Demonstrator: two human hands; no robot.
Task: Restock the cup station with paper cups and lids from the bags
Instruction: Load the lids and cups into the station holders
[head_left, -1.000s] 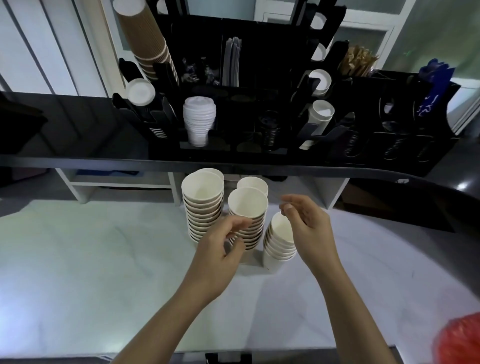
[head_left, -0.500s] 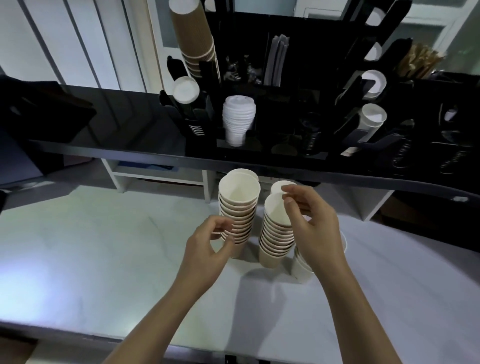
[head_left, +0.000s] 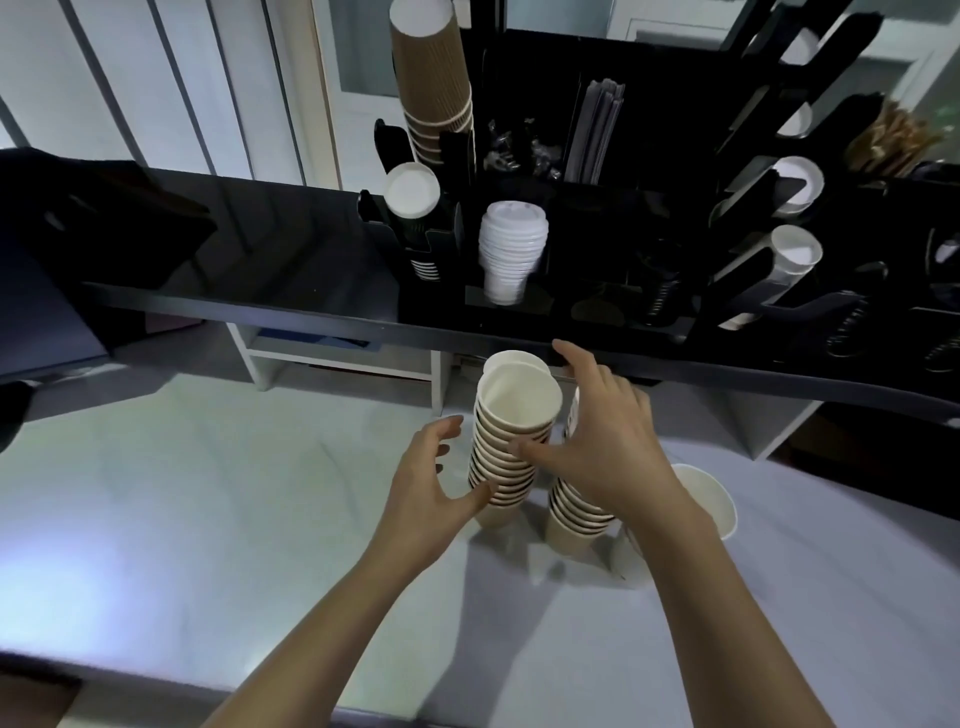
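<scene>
A tall stack of white-lined paper cups (head_left: 511, 441) stands on the pale worktop (head_left: 208, 493). My left hand (head_left: 431, 488) curves round its left side with spread fingers, the thumb touching the lower cups. Reaching across from the right, my right hand (head_left: 597, 441) has its thumb on the stack's front and its fingers stretched behind. A shorter stack (head_left: 576, 514) sits partly hidden under my right wrist, and another cup stack (head_left: 711, 499) stands further right. The black cup station (head_left: 597, 249) above holds a stack of white lids (head_left: 511, 249) and brown ribbed cups (head_left: 431, 78).
The station stands on a black counter whose front edge (head_left: 311, 312) overhangs the worktop just behind the cups. White cups lie in slanted dispensers (head_left: 795, 254) at the right. Stirrers and dark packets fill the station's upper slots. A white shelf frame (head_left: 337, 358) sits below the counter.
My right hand has left the middle stack's top and moved left onto the tall stack. My left hand has opened wider around that stack. The view has shifted left and closer.
</scene>
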